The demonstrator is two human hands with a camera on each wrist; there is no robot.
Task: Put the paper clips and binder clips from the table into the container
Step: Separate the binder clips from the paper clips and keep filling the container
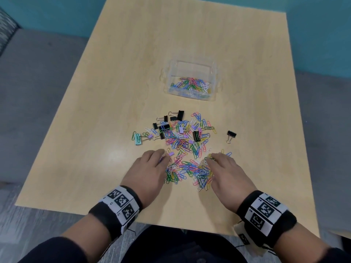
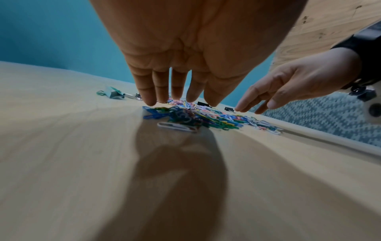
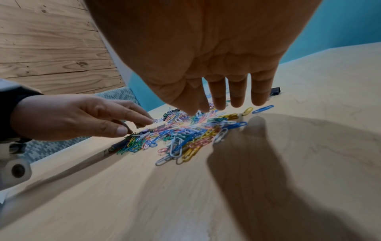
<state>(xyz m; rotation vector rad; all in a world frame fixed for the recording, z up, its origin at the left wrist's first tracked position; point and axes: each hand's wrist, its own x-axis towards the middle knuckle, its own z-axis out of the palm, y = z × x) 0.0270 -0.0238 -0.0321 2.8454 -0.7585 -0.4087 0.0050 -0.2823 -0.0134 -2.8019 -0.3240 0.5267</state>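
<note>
A heap of coloured paper clips (image 1: 182,149) mixed with black, purple and teal binder clips lies mid-table. Beyond it stands a clear plastic container (image 1: 215,73) holding several paper clips. My left hand (image 1: 163,156) hovers low at the heap's near left, fingers straight, fingertips (image 2: 150,101) at the clips' edge beside a small purple binder clip (image 1: 171,153). My right hand (image 1: 210,158) reaches in from the near right, its fingers (image 3: 237,101) extended just over the clips (image 3: 185,135). Neither hand holds anything. The near part of the heap (image 2: 195,115) lies between the two hands.
A lone black binder clip (image 1: 231,134) sits right of the heap, and a teal one (image 1: 137,139) at its left edge. The light wooden table (image 1: 95,149) has grey carpet around it and a teal wall behind.
</note>
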